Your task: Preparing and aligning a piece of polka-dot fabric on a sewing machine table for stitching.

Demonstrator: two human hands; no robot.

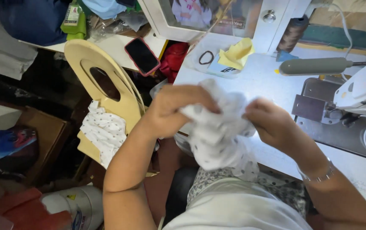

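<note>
We see left hand (pixel 178 108) and right hand (pixel 268 123) fingers clenched on white dotted cloth (pixel 217 136); yellow tag (pixel 236 53) lies beyond them on the pale sewing table (pixel 268 81).

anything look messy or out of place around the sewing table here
A phone lies partly over the edge of the side shelf, looking precarious. A dotted fabric piece hangs off the wooden board. Both hands, left hand and right hand, grip bunched white dotted cloth.
</note>
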